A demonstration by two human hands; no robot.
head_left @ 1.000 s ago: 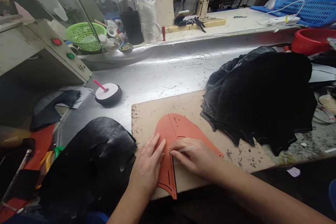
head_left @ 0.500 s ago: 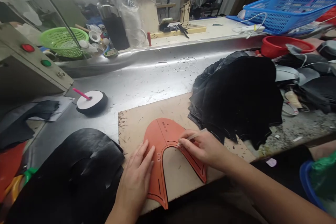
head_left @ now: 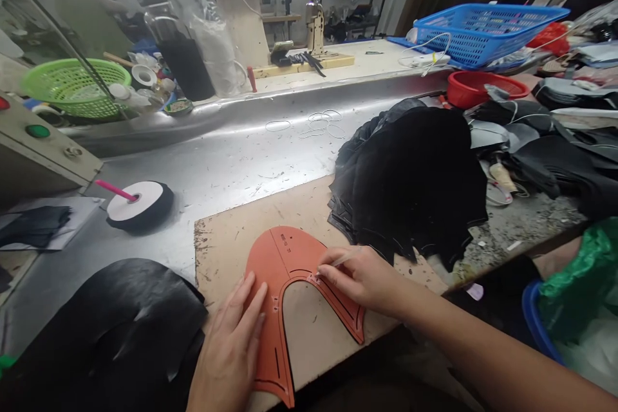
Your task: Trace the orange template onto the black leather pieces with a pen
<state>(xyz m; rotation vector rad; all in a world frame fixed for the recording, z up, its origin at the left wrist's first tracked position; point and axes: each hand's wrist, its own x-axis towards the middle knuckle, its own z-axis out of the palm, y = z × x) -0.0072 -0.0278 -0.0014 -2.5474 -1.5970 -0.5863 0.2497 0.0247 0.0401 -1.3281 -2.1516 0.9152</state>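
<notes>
An orange U-shaped template (head_left: 277, 256) with slots and printed marks lies on a tan board (head_left: 219, 238); a black edge shows beneath it. My left hand (head_left: 230, 328) lies flat on the template's left side, fingers stretched out. Pinched in my right hand (head_left: 355, 275) is a slim pale marking pen (head_left: 344, 258), its tip at the slots on the curve's upper right. White marks show around small slots on the curve's left and right. Black leather pieces (head_left: 113, 328) lie to the left of my left hand. A thick stack of black cut pieces (head_left: 410, 174) stands beyond my right hand.
A tape roll (head_left: 140, 205) with a pink stick in it sits on the metal table (head_left: 232, 161) at left. Farther back are a green basket (head_left: 72, 84), a blue basket (head_left: 483, 29) and a red basin (head_left: 483, 87). A control box (head_left: 43, 141) edges the left.
The view has turned right, so most things appear shifted left. My right hand's pen tip has come to the small slots on the curve's right, where white marks now show. My left hand stays on the template.
</notes>
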